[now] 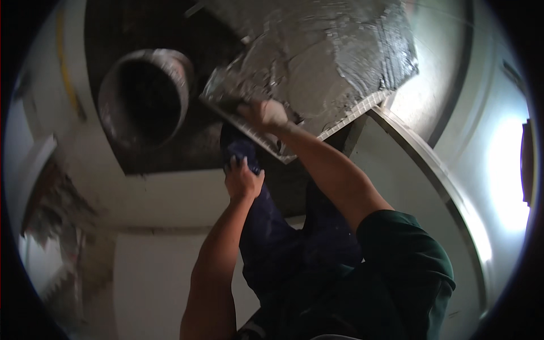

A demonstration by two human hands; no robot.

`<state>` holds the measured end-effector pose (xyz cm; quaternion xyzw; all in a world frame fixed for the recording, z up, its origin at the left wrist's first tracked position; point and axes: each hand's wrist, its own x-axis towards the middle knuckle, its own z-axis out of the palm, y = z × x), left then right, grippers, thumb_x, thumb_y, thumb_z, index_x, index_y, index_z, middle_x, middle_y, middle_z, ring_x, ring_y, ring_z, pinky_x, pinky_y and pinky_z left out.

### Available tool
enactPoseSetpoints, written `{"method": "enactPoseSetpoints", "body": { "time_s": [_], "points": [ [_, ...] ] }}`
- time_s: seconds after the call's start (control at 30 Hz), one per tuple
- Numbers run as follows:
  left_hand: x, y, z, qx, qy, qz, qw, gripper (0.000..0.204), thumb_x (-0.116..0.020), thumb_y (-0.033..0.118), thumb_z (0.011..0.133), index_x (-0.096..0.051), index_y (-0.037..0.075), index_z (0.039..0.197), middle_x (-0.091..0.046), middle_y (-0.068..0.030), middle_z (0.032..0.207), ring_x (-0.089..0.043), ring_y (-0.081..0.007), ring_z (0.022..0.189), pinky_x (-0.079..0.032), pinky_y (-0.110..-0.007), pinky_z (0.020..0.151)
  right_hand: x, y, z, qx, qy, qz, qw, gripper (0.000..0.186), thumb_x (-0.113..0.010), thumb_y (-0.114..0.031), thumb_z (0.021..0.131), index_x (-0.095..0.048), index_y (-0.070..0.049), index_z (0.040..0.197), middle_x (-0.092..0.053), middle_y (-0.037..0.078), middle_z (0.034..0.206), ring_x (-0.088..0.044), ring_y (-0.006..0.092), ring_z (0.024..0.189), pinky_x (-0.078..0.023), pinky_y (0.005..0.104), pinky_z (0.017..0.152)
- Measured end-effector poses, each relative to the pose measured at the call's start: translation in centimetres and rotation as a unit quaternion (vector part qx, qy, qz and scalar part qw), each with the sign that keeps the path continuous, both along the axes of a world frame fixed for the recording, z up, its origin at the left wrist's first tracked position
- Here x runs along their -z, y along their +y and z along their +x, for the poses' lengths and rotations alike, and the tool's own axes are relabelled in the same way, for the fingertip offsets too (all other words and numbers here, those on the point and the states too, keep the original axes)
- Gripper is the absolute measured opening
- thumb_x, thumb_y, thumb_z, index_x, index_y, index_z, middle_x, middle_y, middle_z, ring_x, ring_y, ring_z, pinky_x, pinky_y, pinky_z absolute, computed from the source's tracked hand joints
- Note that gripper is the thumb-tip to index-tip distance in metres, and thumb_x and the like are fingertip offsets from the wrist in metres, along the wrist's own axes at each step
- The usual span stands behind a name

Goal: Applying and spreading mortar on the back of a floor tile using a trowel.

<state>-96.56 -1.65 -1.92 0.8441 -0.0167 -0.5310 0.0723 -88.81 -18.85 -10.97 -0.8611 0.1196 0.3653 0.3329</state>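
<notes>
Wet grey mortar (317, 68) is spread over a large light-rimmed panel (354, 113) ahead of me, smoother in the middle and ridged at the right. My right hand (265, 115) is closed over the panel's near left corner, gripping what looks like a trowel (229, 105); its blade is hard to tell from the mortar. Lower down, my left hand (243, 178) rests on my left knee with its fingers spread, holding nothing.
A mortar-stained bucket (184, 82) stands left of the panel on a dark mat (153, 161). To the right, a white board with a raised curved-looking edge (430, 164) lies close to my right arm. A yellow strip (67, 68) runs along the far left.
</notes>
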Motion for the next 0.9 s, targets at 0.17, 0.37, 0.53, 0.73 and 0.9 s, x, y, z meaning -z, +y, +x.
{"method": "enactPoseSetpoints", "body": {
  "time_s": [0.17, 0.37, 0.53, 0.73, 0.9],
  "points": [
    [-0.1, -0.1, 0.0, 0.045, 0.013, 0.059, 0.997, 0.068, -0.073, 0.047, 0.08, -0.054, 0.012, 0.135, -0.043, -0.0163, 0.148, -0.046, -0.0359, 0.133, -0.049, -0.048, 0.1, 1.1, -1.4, -7.2, 0.029, -0.019, -0.038, 0.999, 0.047, -0.053, -0.056, 0.092, -0.063, -0.012, 0.105, -0.066, 0.02, 0.071, -0.066, 0.0409, 0.068, -0.051, 0.0498, 0.057],
    [-0.5, -1.7, -0.8, 0.082, 0.014, 0.07, 0.994, 0.072, -0.074, 0.045, 0.079, -0.052, 0.01, 0.138, -0.043, -0.0166, 0.149, -0.041, -0.0328, 0.138, -0.045, -0.048, 0.105, 1.2, -12.6, -12.0, 0.173, -0.091, -0.171, 0.966, 0.041, -0.053, -0.055, 0.093, -0.056, -0.014, 0.096, -0.064, 0.019, 0.065, -0.064, 0.041, 0.059, -0.048, 0.0514, 0.047],
    [-0.7, -3.0, -1.9, 0.117, -0.012, 0.083, 0.99, 0.07, -0.074, 0.044, 0.079, -0.053, 0.01, 0.137, -0.046, -0.0167, 0.147, -0.043, -0.0328, 0.136, -0.044, -0.047, 0.105, 1.1, -23.0, -12.4, 0.299, -0.126, -0.252, 0.912, 0.045, -0.052, -0.053, 0.094, -0.056, -0.008, 0.091, -0.064, 0.023, 0.067, -0.064, 0.0456, 0.066, -0.05, 0.0551, 0.06],
    [0.0, -4.7, -4.9, 0.127, -0.046, 0.103, 0.985, 0.069, -0.075, 0.045, 0.077, -0.056, 0.011, 0.133, -0.046, -0.0157, 0.147, -0.047, -0.034, 0.132, -0.046, -0.047, 0.102, 1.0, -32.4, -14.3, 0.429, -0.166, -0.258, 0.85, 0.057, -0.05, -0.056, 0.094, -0.062, -0.001, 0.088, -0.066, 0.029, 0.08, -0.065, 0.0481, 0.08, -0.05, 0.0556, 0.073],
    [1.0, -6.3, -9.6, 0.122, -0.109, 0.117, 0.98, 0.066, -0.075, 0.045, 0.078, -0.057, 0.009, 0.131, -0.051, -0.0171, 0.142, -0.052, -0.0348, 0.127, -0.046, -0.044, 0.102, 2.0, -34.6, -20.2, 0.426, -0.18, -0.192, 0.866, 0.053, -0.052, -0.053, 0.094, -0.061, -0.002, 0.084, -0.063, 0.031, 0.077, -0.063, 0.0499, 0.08, -0.049, 0.0562, 0.071]
  ]
}}
